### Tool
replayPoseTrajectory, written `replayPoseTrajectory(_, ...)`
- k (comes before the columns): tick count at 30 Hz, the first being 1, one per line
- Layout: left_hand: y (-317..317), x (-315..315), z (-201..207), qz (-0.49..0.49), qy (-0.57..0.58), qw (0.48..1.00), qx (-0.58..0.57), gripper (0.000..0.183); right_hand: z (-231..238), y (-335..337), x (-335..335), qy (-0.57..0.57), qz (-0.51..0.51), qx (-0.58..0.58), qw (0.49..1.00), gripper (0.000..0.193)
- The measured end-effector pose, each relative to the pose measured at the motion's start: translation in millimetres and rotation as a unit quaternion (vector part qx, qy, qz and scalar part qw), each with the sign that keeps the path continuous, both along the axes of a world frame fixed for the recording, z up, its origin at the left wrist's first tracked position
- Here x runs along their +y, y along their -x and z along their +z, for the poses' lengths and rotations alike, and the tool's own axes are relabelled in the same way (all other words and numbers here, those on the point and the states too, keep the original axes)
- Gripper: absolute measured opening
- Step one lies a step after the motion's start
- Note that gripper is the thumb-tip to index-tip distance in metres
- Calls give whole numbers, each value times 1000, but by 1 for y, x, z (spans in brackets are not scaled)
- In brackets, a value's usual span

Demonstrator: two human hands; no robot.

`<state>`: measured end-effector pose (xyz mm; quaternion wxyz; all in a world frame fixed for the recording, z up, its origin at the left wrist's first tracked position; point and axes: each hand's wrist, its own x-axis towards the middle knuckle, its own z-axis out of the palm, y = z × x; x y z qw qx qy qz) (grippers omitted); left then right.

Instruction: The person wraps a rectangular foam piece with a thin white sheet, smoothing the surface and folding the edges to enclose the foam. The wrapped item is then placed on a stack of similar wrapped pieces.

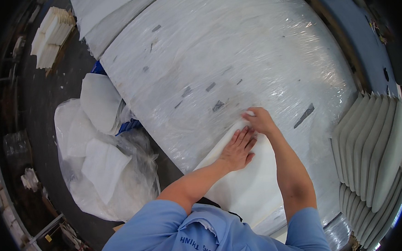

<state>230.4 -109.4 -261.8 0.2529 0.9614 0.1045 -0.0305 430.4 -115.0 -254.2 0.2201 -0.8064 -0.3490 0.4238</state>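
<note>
A smooth white piece (248,189), like a sheet or pad, lies on the plastic-wrapped table (252,53) right in front of my body. My left hand (239,151) rests flat on it near its far left edge, fingers stretched out. At its far tip, my right hand (260,120) has its fingers closed on the white edge, with a small bit of white showing between them. The near end of the piece is partly hidden by my arms and shirt.
Left of the table, a clear plastic bag (142,186) holds loose white sheets (104,166). Stacked pale grey curved panels (368,143) stand at the right. Another white stack (50,38) sits on the floor at far left. Dark tape scraps (304,115) mark the table wrap.
</note>
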Motion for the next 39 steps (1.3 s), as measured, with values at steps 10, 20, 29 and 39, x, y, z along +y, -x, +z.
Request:
replayPoseTrajectory(10,-2,1,5,1,0,1000,-12,71,-22,12,14,77,20,-169,982,37)
replayPoseTrajectory(20,-2,0,-5,31,5,999,-31,75,5,-25,-10,57,53,53,996,32)
replayPoseTrajectory(29,-2,0,-1,3,-15,1000,14,71,-9,2,-9,-9,-19,-42,999,34)
replayPoseTrajectory(39,-2,-1,-4,13,1,999,-30,73,-9,-19,-32,-13,-20,-18,1000,36)
